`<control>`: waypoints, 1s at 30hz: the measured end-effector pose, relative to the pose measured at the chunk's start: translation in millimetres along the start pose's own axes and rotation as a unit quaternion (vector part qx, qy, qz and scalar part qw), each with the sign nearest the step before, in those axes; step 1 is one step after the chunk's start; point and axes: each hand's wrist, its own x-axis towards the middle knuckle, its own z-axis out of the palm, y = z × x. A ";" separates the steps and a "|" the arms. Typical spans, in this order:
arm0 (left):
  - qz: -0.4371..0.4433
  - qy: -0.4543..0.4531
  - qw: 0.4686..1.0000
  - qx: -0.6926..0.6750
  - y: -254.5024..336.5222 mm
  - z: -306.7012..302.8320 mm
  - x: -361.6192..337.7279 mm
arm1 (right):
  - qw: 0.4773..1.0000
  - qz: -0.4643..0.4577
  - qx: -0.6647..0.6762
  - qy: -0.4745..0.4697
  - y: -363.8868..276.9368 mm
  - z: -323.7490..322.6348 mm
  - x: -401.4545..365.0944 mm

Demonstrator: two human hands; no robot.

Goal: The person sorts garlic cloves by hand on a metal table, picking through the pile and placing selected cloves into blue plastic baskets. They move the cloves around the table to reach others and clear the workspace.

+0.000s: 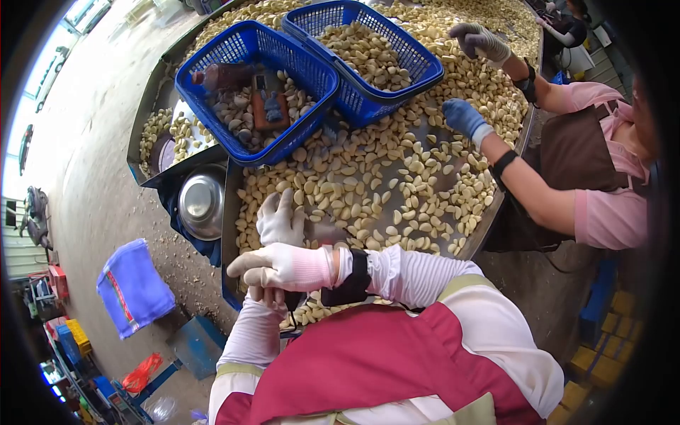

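Note:
My left hand (280, 221), in a whitish glove, points up over the near edge of the metal table, its fingers apart and nothing visible in them. Across my left wrist lies my right hand (287, 268), in a white and pink glove, with its fingers bent around the wrist. The cuff of the left glove is mostly hidden beneath it. Pale, clove-like pieces (340, 184) are spread on the table beyond both hands. A black band (356, 273) wraps my right wrist.
Two blue baskets (329, 74) stand at the table's far left, one holding pale pieces, the other also a bottle and a phone-like item. A metal bowl (201, 201) sits at the left edge. A co-worker's gloved hands (464, 119) are over the right side. A blue-topped stool (136, 288) stands left.

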 end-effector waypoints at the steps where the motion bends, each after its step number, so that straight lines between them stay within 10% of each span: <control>1: 0.033 0.004 0.999 0.042 -4.6 -5.1 4.1 | 0.977 -0.148 -0.139 0.066 8.5 -10.5 10.4; 2: 0.082 0.036 0.992 0.088 -41.3 15.9 13.9 | 0.908 -0.291 -0.272 0.129 14.8 -23.9 22.4; 3: 0.130 0.067 0.980 0.134 -75.4 37.6 22.7 | 0.957 -0.062 -0.247 0.139 -6.8 -54.7 15.7; 4: -0.008 0.015 0.992 0.123 -42.2 3.5 21.1 | 0.908 0.033 -0.355 0.219 -10.3 -76.1 17.4; 7: -0.007 -0.061 0.988 0.144 -33.5 -8.3 19.1 | 0.695 -0.005 -0.668 0.267 52.8 -124.1 22.4; 13: 0.122 -0.227 0.960 0.111 25.2 -8.6 -11.8 | 0.706 0.000 -0.655 0.269 53.2 -131.7 20.9; 16: 0.137 -0.129 0.982 0.010 3.7 -7.2 -0.9 | 0.732 -0.002 -0.633 0.251 41.4 -136.3 15.7; 19: 0.060 0.082 0.995 0.019 -41.3 -13.7 42.1 | 0.867 -0.093 -0.361 0.331 -6.1 -144.3 0.1; 22: 0.005 0.001 0.998 0.069 -49.2 -14.3 60.5 | 0.887 -0.166 -0.051 0.427 -27.2 -157.4 -9.7; 25: 0.007 -0.101 0.991 0.092 -24.2 -1.2 61.9 | 0.781 0.191 -0.524 0.281 -12.0 -162.5 -7.9; 27: 0.063 -0.189 0.969 0.148 -7.5 -6.7 45.8 | 0.672 0.264 -0.679 0.132 2.2 -137.1 -21.1; 30: 0.152 -0.266 0.950 0.066 -20.0 -29.9 -4.0 | 0.692 0.250 -0.677 -0.029 -2.1 -94.8 -59.1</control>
